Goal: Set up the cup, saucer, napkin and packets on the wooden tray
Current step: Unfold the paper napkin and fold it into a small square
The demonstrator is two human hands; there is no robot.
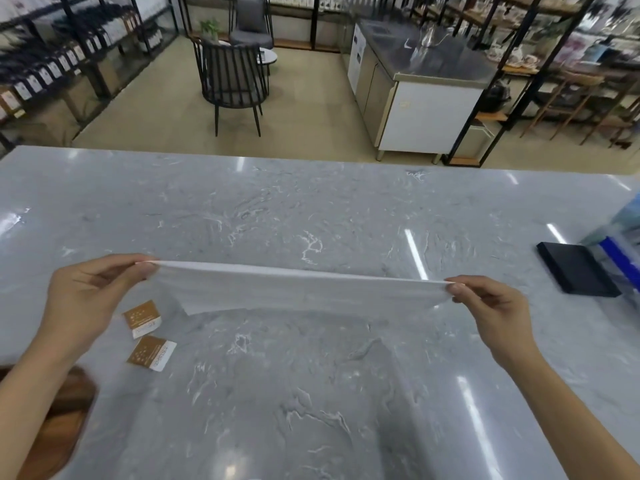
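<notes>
Left hand [81,299] and right hand [491,315] each pinch a corner of the white paper napkin [298,289], stretched taut above the grey marble counter [311,209]. Napkin step, I'd say. Folding comes next, then the wooden tray [65,417].

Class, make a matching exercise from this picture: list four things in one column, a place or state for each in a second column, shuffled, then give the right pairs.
Things:
1. napkin
2. packets
3. wooden tray
4. black pad

Places or states:
A. lying on the counter beside the left wrist
B. far right of the counter
C. stretched in the air between both hands
D. bottom left corner, partly under the left forearm

Pairs: 1-C, 2-A, 3-D, 4-B
</notes>
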